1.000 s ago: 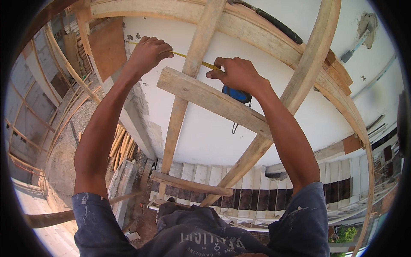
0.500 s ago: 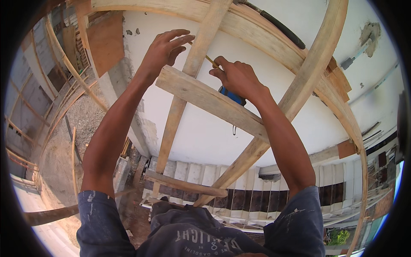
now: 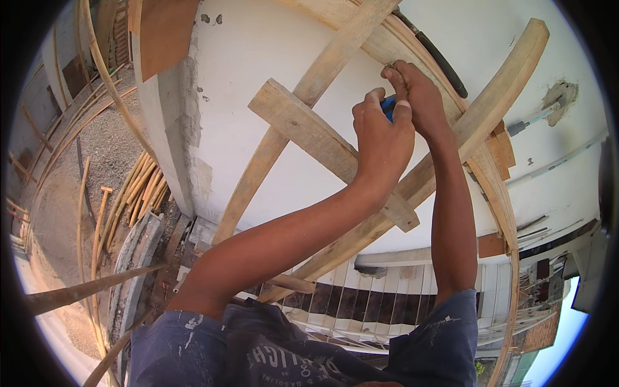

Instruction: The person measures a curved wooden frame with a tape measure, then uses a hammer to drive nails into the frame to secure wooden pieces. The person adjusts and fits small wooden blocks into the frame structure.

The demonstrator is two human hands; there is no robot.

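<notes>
Blue plastic shows between the two hands in the head view: a small blue tool body [image 3: 387,106], most of it hidden, so its kind cannot be told from this picture. Left hand [image 3: 382,138] is closed around the near side of the blue tool body, with its fingers [image 3: 373,103] curled over the top and the thumb pressed against the side. Right hand [image 3: 419,97] lies just behind and touches the same tool body; its fingers [image 3: 394,74] are bent, with the tips against the long diagonal timber batten [image 3: 335,48] that runs from upper right to lower left. Both forearms rise from the lower edge and meet at that point. A short cross batten [image 3: 303,126] lies over the long batten, slanting down to the right beneath the left hand. A second curved timber beam [image 3: 509,90] passes to the right of the hands. All of these timbers stand in front of a white plastered wall [image 3: 258,58]. A black hose or cable [image 3: 442,61] runs along the upper timber, near the right hand. At the left of the view, bamboo poles [image 3: 138,193] lie bundled on the ground [image 3: 64,193] far below. Dark printed shirt fabric [image 3: 290,361] fills the lower edge.
</notes>
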